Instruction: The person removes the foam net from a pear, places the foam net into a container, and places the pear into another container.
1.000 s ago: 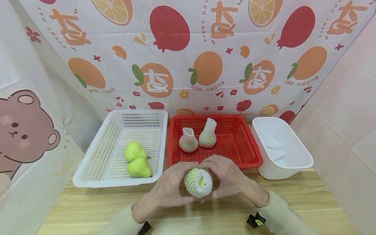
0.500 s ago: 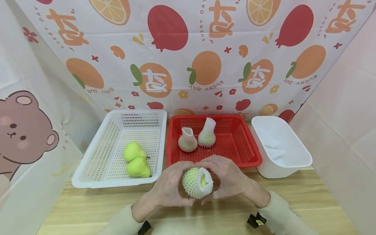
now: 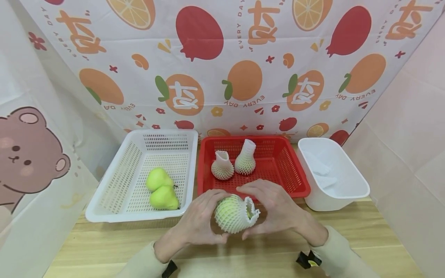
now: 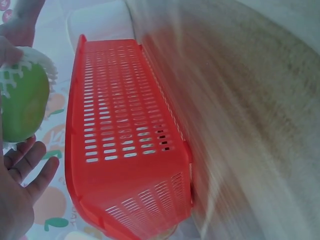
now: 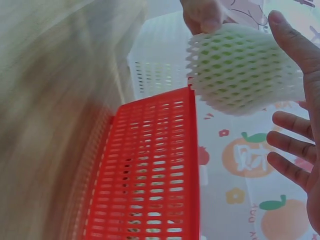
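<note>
A green pear (image 3: 227, 210) in a white foam net (image 3: 248, 216) is held up before me, lying sideways with the net's ragged mouth facing right. My left hand (image 3: 198, 220) grips it from the left, thumb below and fingers above in the head view. The left wrist view shows bare green skin of the pear (image 4: 25, 102) beyond the net's edge. On the mouth side, my right hand (image 3: 276, 210) curves around the net with thumb and fingers spread apart; in the right wrist view its fingertips (image 5: 272, 137) stand off the net.
Two foam-netted fruits (image 3: 222, 170) stand in a red basket (image 3: 295, 170) behind my hands. A white basket (image 3: 107, 193) at left holds two bare pears (image 3: 163, 197). At right, a white bin (image 3: 347, 189) contains foam nets (image 3: 320, 166). A fruit-print curtain backs the wooden table (image 3: 104, 247).
The wrapped pear has tilted, its net mouth swinging from facing me toward the right. My right hand has drawn slightly right, its fingers coming away from the net.
</note>
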Demonstrator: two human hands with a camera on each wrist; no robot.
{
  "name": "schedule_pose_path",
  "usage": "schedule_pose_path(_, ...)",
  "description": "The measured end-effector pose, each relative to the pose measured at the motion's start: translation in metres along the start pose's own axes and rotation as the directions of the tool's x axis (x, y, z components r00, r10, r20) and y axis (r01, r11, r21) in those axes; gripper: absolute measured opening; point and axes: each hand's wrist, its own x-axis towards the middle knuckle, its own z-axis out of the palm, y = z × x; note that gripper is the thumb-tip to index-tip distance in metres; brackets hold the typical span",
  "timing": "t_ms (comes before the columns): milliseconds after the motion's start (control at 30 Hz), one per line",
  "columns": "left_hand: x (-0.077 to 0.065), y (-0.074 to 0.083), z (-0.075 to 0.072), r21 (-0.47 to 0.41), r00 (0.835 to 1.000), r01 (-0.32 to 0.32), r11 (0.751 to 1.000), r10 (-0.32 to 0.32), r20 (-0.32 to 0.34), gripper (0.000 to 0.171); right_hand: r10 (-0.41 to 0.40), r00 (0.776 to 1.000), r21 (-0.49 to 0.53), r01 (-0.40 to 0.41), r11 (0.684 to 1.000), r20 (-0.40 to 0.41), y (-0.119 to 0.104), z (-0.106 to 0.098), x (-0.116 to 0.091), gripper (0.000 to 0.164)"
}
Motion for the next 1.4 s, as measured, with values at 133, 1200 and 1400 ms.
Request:
schedule_pose_path(133, 0.002, 0.001, -0.001, 0.055, 1.000, 0.022, 0.998, -0.022, 0.013, 0.105, -0.010, 1.000, -0.009, 0.010, 1.000, -0.015, -0.002, -0.004, 0.003, 0.099)
schedule_pose_path(1200, 0.014, 0.011, -0.015, 0.357, 0.997, -0.054, 0.933, 0.031, 0.069, 0.099, 0.310, 0.938, -0.070, -0.302, 0.951, 0.156, -0.008, -0.001, -0.002, 0.084)
schedule_pose_path(1400, 0.016, 0.011, -0.016, 0.401, 0.997, -0.077, 0.913, 0.058, 0.059, 0.099, 0.304, 0.941, -0.092, -0.293, 0.952, 0.145, -0.008, -0.004, -0.001, 0.085)
